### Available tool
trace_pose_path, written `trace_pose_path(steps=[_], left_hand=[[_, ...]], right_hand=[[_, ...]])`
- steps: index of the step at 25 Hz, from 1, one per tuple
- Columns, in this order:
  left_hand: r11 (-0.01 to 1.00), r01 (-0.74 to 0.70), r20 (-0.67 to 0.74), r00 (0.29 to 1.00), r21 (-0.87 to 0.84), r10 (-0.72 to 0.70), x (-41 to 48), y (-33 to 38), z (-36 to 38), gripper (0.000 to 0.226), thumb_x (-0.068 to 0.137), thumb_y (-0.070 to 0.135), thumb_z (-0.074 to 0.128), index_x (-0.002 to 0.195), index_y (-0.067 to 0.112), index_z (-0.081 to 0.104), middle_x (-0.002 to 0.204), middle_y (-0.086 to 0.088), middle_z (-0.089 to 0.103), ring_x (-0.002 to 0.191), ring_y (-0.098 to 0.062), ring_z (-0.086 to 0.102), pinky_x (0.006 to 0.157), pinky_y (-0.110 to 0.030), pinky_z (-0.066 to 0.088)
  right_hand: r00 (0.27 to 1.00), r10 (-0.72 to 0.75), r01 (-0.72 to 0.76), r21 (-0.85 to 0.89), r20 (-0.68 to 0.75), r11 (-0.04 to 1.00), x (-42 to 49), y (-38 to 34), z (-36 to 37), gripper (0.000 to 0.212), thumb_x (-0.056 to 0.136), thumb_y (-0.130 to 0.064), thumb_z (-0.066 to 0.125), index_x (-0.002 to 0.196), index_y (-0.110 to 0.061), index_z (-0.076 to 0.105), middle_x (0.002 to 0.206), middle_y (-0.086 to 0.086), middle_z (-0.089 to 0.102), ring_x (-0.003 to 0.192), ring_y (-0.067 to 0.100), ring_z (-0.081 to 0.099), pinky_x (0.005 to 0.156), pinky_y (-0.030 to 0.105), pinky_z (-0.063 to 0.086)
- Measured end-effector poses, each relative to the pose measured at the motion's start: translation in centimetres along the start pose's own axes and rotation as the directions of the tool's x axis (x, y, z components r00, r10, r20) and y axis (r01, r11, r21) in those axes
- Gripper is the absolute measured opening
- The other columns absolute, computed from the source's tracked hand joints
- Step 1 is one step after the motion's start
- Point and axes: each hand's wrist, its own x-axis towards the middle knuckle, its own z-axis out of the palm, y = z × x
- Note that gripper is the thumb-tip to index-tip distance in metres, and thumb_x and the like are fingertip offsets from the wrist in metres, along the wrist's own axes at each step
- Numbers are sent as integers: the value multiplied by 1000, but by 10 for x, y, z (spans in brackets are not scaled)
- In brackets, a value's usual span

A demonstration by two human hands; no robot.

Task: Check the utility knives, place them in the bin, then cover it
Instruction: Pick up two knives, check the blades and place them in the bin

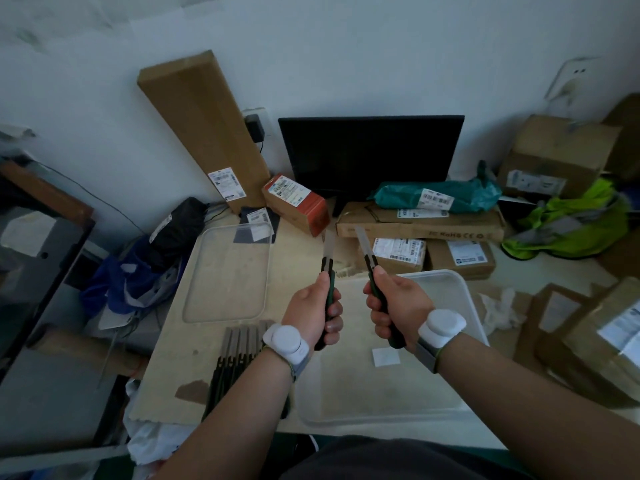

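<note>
My left hand grips a dark green utility knife with its blade pushed out and pointing away from me. A second green knife, blade also extended, is held in my right hand. Both knives hover above the table, over the near-left part of the clear plastic bin. The bin's clear lid lies flat on the table to the left. Several more green knives lie in a row at the table's near-left, partly hidden by my left forearm.
A black monitor stands at the back with cardboard boxes and a teal parcel in front of it. A tall carton leans on the wall. More boxes and a neon vest crowd the right.
</note>
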Motion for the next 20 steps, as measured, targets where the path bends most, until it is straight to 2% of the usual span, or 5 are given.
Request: trace_pose_path(steps=[7, 13, 16, 20], left_hand=[[999, -43, 22, 999, -13, 43, 7, -8, 23, 34, 108, 37, 43, 98, 6, 52, 61, -4, 45, 46, -17, 34, 46, -26, 25], [991, -67, 21, 997, -112, 70, 14, -17, 33, 22, 109, 18, 40, 116, 0, 52, 67, -8, 47, 50, -21, 39, 47, -28, 30], [985, -82, 13, 996, -153, 85, 15, -22, 39, 25, 108, 8, 38, 127, -5, 49, 72, -12, 49, 53, -23, 44, 47, -30, 34], [975, -81, 17, 996, -209, 86, 15, -25, 42, 28, 105, -2, 38, 132, -5, 47, 74, -14, 52, 56, -25, 49, 48, -31, 38]], right_hand=[[999, -27, 29, 81, -25, 996, 2, 0, -26, 36, 104, -31, 45, 113, 2, 59, 65, 6, 49, 44, 18, 35, 44, 26, 31], [999, -45, 46, 143, -14, 989, 1, 3, -44, 25, 106, -15, 41, 121, -2, 56, 71, 9, 51, 47, 19, 42, 44, 28, 37], [997, -78, 80, 124, -24, 989, 2, 9, -53, 23, 104, -10, 42, 120, 0, 56, 76, 13, 54, 53, 23, 48, 48, 33, 43], [994, -97, 102, 91, -51, 991, 2, 14, -58, 18, 101, -1, 43, 110, 5, 57, 81, 19, 60, 67, 31, 55, 57, 40, 49]])
